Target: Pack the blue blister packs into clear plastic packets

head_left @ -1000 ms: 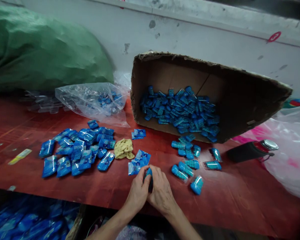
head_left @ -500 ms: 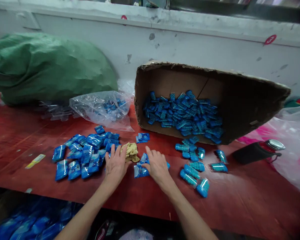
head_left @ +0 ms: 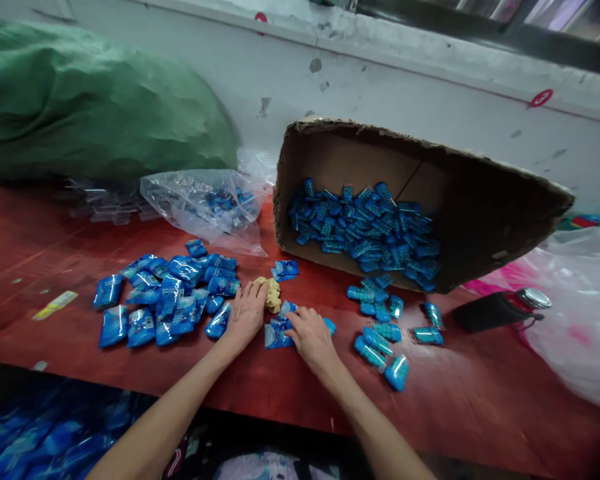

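Dim light leaves the carton point(head_left: 490, 213) partly shadowed.

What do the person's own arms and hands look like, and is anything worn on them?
The left hand and the right hand are both bare, without gloves. The left forearm and the right forearm are slim and uncovered down to the picture's lower edge, with no sleeve, watch or bracelet visible. The picture is too soft to rule out a small ring.
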Motion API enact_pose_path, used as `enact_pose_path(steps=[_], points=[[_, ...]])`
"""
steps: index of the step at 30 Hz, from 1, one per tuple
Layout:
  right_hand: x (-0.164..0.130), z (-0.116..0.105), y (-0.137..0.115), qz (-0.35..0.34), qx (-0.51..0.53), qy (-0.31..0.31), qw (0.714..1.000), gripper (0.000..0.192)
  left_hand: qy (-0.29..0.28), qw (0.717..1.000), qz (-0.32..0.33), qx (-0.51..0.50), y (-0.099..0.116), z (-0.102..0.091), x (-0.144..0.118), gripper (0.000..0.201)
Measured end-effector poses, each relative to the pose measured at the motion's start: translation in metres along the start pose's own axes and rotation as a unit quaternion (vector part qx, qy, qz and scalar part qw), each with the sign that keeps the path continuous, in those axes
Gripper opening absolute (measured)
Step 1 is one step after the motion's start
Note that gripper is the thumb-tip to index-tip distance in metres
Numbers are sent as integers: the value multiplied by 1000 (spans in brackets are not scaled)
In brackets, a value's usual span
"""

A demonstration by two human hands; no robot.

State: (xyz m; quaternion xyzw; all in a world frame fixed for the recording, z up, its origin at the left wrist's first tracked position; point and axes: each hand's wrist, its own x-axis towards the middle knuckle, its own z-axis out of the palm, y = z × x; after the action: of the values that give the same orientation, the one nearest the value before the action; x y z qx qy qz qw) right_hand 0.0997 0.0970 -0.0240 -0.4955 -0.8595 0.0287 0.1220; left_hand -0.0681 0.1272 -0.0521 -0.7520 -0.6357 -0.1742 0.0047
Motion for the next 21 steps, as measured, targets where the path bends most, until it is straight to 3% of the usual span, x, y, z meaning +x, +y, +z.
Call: enact_pose_path(steps=[4, 8, 10, 12, 15, 18, 21], points=[[-24, 19, -5, 40, -13, 18, 999, 12, 58, 996, -51, -44, 10, -11, -14, 48], [-26, 23, -10, 57, -13, 48, 997, 17, 120, 959, -116, -230, 23, -27, -50, 40], [-28, 16, -12, 61, -1, 64, 996, 16, 83, 905, -214, -357, 34, -29, -67, 43], [-34, 7, -16, 63, 19, 87, 994, 17, 8, 821, -318, -474, 46, -29, -77, 53], [-45, -1, -22, 58, 82, 129, 987, 20, -63, 715, -371, -589, 61, -26, -79, 47], [-50, 0, -24, 115, 221, 164, 954, 27, -61, 662, -375, -646, 68, -24, -75, 30], [-45, 6, -22, 205, 428, 116, 873, 30, -58, 639, -384, -664, 67, -20, -75, 27]])
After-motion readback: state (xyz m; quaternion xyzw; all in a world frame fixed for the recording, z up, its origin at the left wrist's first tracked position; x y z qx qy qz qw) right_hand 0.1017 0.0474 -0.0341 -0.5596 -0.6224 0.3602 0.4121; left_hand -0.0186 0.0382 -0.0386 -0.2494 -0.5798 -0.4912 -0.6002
